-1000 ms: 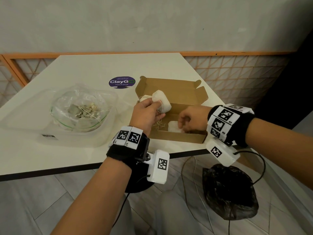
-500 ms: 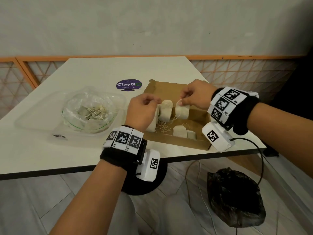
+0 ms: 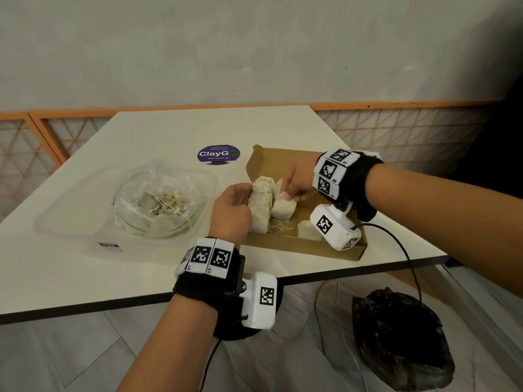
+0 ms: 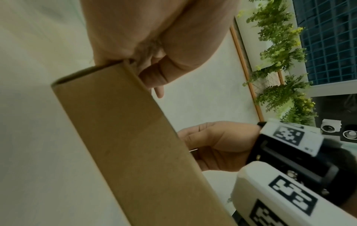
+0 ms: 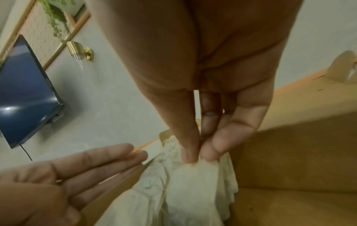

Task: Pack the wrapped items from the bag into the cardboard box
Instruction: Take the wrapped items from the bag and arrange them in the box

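While the black plastic sack (image 3: pixel 402 343) slumps on the floor nearest the camera, the work goes on above it at the near edge of the table (image 3: pixel 70 267). At the left end of the cardboard box (image 3: pixel 297 246), the left hand (image 3: pixel 230 212) has straight fingers laid flat against the outermost wrapped bundle (image 3: pixel 259 205), steadying a row that stands upright. Just beyond, the right hand (image 3: pixel 300 181) pinches the top of another pale wrapped packet (image 5: pixel 191 180) between thumb and fingertips (image 5: pixel 214 146), setting it against that row. One more packet (image 3: pixel 308 230) lies low on the box floor to the right, partly behind the wrist camera. Judging by this, several items are already packed and the right half of the box has room. Farther left, the clear plastic bag (image 3: pixel 152 199) shows more wrapped pieces and loose string inside, so a fair share seems left to transfer. Behind sits a purple ClayGo sticker (image 3: pixel 218 154).
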Demonstrator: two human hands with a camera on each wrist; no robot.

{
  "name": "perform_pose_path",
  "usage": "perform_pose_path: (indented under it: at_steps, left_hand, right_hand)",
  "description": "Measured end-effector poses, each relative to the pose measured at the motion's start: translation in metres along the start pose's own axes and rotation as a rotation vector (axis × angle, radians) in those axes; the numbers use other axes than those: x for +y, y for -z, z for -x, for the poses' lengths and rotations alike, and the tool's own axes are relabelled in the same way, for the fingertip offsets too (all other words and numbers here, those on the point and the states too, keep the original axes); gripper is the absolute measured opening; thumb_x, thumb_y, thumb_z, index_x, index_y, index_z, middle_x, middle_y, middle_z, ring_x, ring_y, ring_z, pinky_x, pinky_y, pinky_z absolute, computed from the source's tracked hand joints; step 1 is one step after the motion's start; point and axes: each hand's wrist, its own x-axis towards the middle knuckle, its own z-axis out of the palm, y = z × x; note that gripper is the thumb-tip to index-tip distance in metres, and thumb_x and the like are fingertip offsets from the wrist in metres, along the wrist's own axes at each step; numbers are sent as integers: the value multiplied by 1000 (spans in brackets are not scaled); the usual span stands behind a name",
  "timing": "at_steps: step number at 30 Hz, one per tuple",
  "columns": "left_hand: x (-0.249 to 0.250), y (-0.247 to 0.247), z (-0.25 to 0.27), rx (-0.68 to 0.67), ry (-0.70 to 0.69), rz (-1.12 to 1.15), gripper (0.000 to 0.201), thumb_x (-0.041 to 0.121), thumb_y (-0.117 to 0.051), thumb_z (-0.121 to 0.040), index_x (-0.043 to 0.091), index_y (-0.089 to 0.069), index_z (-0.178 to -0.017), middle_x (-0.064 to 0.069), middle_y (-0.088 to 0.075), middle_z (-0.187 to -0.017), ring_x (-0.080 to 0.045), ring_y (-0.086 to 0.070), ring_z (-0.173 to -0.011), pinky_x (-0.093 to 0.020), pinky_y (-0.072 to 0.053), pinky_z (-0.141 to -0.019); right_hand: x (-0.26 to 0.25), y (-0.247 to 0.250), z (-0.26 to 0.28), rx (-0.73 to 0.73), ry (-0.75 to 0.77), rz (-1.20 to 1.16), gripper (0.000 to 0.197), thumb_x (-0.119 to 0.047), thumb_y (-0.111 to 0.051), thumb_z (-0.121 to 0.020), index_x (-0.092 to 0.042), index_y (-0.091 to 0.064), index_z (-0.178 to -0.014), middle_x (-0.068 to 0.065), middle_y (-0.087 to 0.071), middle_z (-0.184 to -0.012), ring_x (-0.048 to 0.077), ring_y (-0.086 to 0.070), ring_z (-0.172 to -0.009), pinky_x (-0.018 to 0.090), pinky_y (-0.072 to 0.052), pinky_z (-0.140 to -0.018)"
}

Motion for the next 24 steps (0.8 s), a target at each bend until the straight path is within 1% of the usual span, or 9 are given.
perform_pose_path:
  at_steps: [4,6,8,10,12,15,18,21,24]
  left_hand:
    - [-1,1,-1,-15,1,24,46,-26,-36,-80,-6,-52,-118,-12,-58,-115,-18,-55,-110,-32,-49,-94]
    - [-2,1,-1,-12,-17,41,46,-27,-35,-78,-8,-52,-116,-12,-58,-111,-18,-55,-107,-27,-49,-88]
    - [-3,1,-1,-11,-27,44,48,-28,-33,-77,-8,-53,-116,-12,-58,-110,-18,-55,-106,-25,-49,-87]
    - [-3,1,-2,-18,-32,35,49,-28,-32,-76,-8,-52,-116,-12,-58,-110,-18,-55,-106,-26,-49,-88]
    - [-3,2,-2,-28,-40,38,48,-28,-32,-77,-9,-52,-116,-10,-58,-107,-17,-55,-104,-22,-51,-84]
    - [-2,1,-3,-31,-48,26,48,-28,-31,-78,-8,-52,-117,-7,-58,-104,-14,-55,-101,-15,-51,-74]
    - [-1,0,-5,-4,-33,-8,48,-26,-32,-79,-5,-54,-116,-8,-57,-110,-14,-55,-106,-20,-50,-79]
    - [-1,-2,-4,29,-59,-125,39,-13,-44,-85,7,-55,-116,0,-55,-113,-12,-51,-116,-30,-46,-93]
    - [3,-8,1,96,-217,-252,32,3,-55,-87,15,-56,-116,5,-55,-117,-7,-49,-109,-25,-41,-93]
  right_hand:
    - [-6,-3,-6,26,-24,22,7,3,-62,-84,-3,-63,-81,-5,-56,-36,2,-51,-34,13,-44,-38]
    - [-11,-3,-6,96,26,102,11,-3,-65,-83,2,-66,-93,1,-63,-54,9,-59,-52,19,-49,-52]
    - [-14,2,-1,241,60,206,17,-9,-67,-82,-2,-66,-98,4,-66,-75,15,-61,-70,24,-51,-66]
    - [-11,8,10,343,81,215,15,-12,-67,-81,-7,-66,-96,4,-68,-84,16,-61,-75,26,-51,-70]
    - [1,7,25,250,41,338,16,-23,-67,-81,-11,-64,-90,4,-70,-89,17,-61,-77,32,-52,-76]
    - [26,-16,43,-36,-124,601,32,-44,-67,-80,-12,-66,-82,2,-67,-78,17,-60,-73,32,-53,-77]
    - [42,-31,43,-54,-91,736,32,-38,-65,-82,-11,-65,-99,4,-67,-96,20,-62,-87,34,-53,-84]
    - [56,-31,42,-9,-69,447,23,-23,-71,-79,-15,-63,-100,3,-69,-97,17,-63,-77,31,-53,-77]
    - [66,-24,46,24,-28,-20,16,-10,-71,-79,-17,-62,-90,3,-65,-85,14,-59,-64,29,-52,-67]
